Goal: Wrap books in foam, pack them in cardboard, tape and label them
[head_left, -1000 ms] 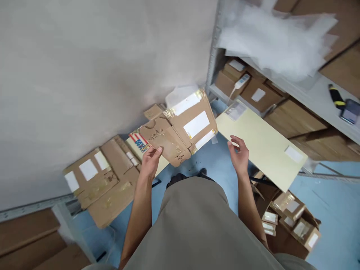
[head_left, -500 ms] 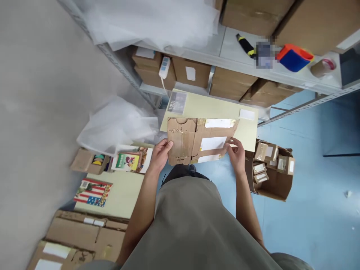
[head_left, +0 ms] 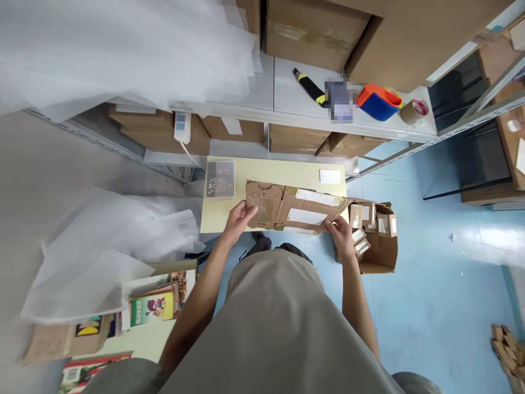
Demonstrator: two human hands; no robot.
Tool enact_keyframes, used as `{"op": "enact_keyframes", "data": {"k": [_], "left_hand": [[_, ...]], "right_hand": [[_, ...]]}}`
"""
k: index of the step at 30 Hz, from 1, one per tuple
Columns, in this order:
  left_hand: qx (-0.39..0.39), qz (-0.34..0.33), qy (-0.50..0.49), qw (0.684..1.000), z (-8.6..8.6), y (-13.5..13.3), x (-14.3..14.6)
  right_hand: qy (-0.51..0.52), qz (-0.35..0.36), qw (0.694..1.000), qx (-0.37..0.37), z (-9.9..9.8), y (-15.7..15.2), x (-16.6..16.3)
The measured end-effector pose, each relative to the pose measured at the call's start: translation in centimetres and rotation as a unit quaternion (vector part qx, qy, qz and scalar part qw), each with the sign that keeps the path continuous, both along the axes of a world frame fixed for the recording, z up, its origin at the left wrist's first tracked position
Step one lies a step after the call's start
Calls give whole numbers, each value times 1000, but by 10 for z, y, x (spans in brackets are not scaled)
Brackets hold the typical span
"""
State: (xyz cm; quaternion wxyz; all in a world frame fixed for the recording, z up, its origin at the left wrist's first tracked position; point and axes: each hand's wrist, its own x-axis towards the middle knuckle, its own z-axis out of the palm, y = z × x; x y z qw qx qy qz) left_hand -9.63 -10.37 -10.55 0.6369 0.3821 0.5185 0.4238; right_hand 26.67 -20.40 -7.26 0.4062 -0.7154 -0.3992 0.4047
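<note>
The left hand [head_left: 239, 221], thumb against fingers, pinches the left edge of a flat, white-labelled brown cardboard sheet [head_left: 283, 207]; the right hand [head_left: 341, 235], fingers curled, grips its near right corner, above a pale-yellow rectangular tabletop [head_left: 270, 168].

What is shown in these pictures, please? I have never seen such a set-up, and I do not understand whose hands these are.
There is no machine here: these are a person's bare hands. One camera, worn on the head, looks forward and down, so the grey garment is the person's own clothing. The left hand and right hand hold a folded cardboard piece, one at each end. Beyond it is a pale yellow table; on it lie a greyish see-through item and a white paper. The shelf above holds a tape roll, among other things. At right, an open carton contains small boxes.
</note>
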Motion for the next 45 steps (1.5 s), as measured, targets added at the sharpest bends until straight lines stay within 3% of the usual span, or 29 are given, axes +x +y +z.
{"op": "enact_keyframes", "data": {"k": [5, 8, 11, 16, 22, 25, 29, 37, 45], "left_hand": [[24, -30, 51, 998, -16, 40, 5], [39, -24, 99, 994, -28, 51, 6], [5, -1, 126, 992, -39, 57, 11], [6, 27, 114, 993, -42, 67, 35], [-1, 29, 101, 994, -40, 79, 73], [-30, 73, 110, 991, -44, 80, 78], [-78, 125, 109, 983, -50, 75, 72], [-133, 137, 50, 980, -46, 63, 68], [-112, 80, 71, 988, -13, 84, 73]], "right_hand": [[-21, 4, 999, -27, -35, 41, -5], [-38, 29, 998, -37, -53, 64, 0], [-44, 60, 997, -34, -64, 84, 8], [-61, 122, 988, -68, -70, 107, 22], [-82, 233, 968, -50, -73, 116, 34], [-56, 224, 971, -64, -77, 122, 45], [49, 155, 984, -74, -83, 138, 57], [175, 101, 971, -125, -69, 153, 37], [181, 71, 975, -104, -40, 146, 27]]}}
